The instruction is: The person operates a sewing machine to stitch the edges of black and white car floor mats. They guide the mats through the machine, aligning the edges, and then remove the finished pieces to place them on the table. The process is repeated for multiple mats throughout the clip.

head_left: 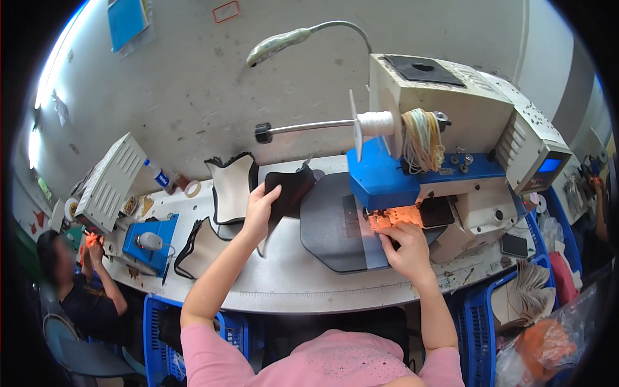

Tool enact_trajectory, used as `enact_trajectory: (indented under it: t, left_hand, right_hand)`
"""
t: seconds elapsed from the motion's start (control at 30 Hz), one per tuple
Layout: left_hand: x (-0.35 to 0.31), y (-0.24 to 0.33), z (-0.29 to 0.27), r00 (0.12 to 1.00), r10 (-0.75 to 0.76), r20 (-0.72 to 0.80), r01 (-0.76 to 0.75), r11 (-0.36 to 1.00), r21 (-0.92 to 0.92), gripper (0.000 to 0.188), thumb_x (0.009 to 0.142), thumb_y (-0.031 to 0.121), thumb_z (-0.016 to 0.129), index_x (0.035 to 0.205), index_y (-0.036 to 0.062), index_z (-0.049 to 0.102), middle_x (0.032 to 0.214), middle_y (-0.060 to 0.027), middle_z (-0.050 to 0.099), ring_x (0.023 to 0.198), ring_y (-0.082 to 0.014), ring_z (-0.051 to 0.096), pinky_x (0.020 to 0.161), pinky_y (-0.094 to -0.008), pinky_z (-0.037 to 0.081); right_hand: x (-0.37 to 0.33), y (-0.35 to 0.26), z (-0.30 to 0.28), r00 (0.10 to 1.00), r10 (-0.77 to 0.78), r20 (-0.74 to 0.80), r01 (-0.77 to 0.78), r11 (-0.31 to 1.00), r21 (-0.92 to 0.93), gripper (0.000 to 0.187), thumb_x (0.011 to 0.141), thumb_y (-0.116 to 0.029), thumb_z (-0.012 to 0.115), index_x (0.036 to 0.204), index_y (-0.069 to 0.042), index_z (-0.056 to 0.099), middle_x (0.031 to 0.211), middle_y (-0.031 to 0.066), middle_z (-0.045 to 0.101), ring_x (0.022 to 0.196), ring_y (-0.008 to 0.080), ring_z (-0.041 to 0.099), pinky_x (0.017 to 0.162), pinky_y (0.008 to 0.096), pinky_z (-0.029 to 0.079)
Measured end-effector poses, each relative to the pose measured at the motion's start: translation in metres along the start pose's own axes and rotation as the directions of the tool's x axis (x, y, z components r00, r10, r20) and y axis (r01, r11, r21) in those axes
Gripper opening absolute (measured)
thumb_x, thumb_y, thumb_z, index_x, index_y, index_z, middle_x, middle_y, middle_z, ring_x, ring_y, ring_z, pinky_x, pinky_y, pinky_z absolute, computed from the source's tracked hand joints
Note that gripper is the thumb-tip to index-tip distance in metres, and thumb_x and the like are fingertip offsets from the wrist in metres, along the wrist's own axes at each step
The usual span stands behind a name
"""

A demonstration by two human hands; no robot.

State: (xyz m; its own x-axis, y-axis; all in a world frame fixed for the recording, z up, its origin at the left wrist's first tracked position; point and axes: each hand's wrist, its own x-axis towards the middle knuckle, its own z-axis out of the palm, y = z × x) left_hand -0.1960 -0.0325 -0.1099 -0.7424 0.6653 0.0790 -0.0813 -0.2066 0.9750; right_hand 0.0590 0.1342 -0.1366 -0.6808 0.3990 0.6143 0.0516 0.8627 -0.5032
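My left hand (pixel 259 209) is closed on a dark, floppy panel (pixel 288 191), raised above the table left of the sewing machine (pixel 445 161). The panel's underside looks black, and its far corner sticks up. My right hand (pixel 407 248) reaches to the machine's lit sewing area (pixel 394 217), thumb and fingers bent together at the front edge of the orange-lit spot. What those fingers hold, if anything, is hidden. Under the machine's blue head lies a dark grey work plate (pixel 329 226). Two pale panels with black edges (pixel 233 188) lie left of my left hand.
A thread spool (pixel 375 124) on a rod and a hank of cords (pixel 422 145) hang over the machine. Blue baskets (pixel 480 329) flank me. A phone (pixel 514 245) lies at right. At left, a person (pixel 90 290) sits by another machine (pixel 151 242); a bottle (pixel 159 176) stands behind.
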Motion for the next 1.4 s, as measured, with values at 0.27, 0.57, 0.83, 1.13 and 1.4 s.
enact_trajectory:
  t: [0.27,0.57,0.83,1.13,1.4]
  left_hand:
    - [-0.100,0.051,-0.007,0.985,0.054,0.162,-0.056,0.998,0.004,0.038,0.091,0.009,0.052,0.128,0.0000,0.047,0.113,-0.0064,0.058,0.102,-0.0108,0.054,0.092,-0.0257,0.041]
    - [-0.127,0.055,0.027,0.942,0.046,0.332,-0.058,0.998,0.027,0.043,0.093,0.008,0.049,0.134,0.0012,0.039,0.119,-0.0059,0.054,0.106,-0.0092,0.050,0.093,-0.0253,0.038]
    - [-0.116,0.023,0.046,0.959,0.025,0.282,-0.018,0.999,-0.026,0.045,0.092,0.008,0.050,0.135,0.0010,0.037,0.115,-0.0046,0.055,0.105,-0.0087,0.050,0.093,-0.0244,0.038]
    - [-0.113,0.010,0.058,0.945,-0.045,0.323,0.054,0.998,-0.018,0.049,0.092,0.006,0.049,0.137,0.0017,0.033,0.117,-0.0065,0.054,0.105,-0.0102,0.050,0.094,-0.0255,0.037]
    - [-0.123,0.006,0.085,0.862,-0.008,0.507,-0.213,0.902,0.377,0.054,0.090,0.004,0.052,0.139,0.0033,0.029,0.118,-0.0131,0.056,0.103,-0.0100,0.053,0.088,-0.0254,0.042]
  right_hand:
    - [0.002,-0.039,0.002,0.973,0.014,0.230,-0.111,0.905,0.411,0.042,0.074,-0.012,0.070,0.112,-0.001,0.058,0.103,0.0159,0.062,0.099,0.0273,0.058,0.089,0.0346,0.042]
    - [0.003,-0.084,0.020,0.934,0.164,0.317,-0.356,0.357,0.864,0.053,0.083,0.000,0.062,0.130,0.002,0.039,0.107,0.0119,0.060,0.095,0.0134,0.058,0.082,0.0248,0.047]
    - [-0.013,-0.073,0.010,0.906,0.376,0.193,-0.340,0.379,0.861,0.028,0.086,0.002,0.056,0.111,0.002,0.043,0.084,0.0119,0.065,0.074,0.0118,0.063,0.064,0.0214,0.050]
    - [-0.023,-0.058,-0.006,0.885,0.383,0.265,-0.422,0.417,0.805,0.033,0.081,0.002,0.061,0.111,0.000,0.048,0.088,0.0107,0.064,0.082,0.0147,0.063,0.070,0.0247,0.050]
    - [-0.013,-0.071,-0.012,1.000,0.003,0.023,-0.010,0.941,0.339,0.021,0.071,-0.006,0.071,0.089,0.001,0.063,0.081,0.0081,0.063,0.074,0.0204,0.059,0.065,0.0304,0.044]
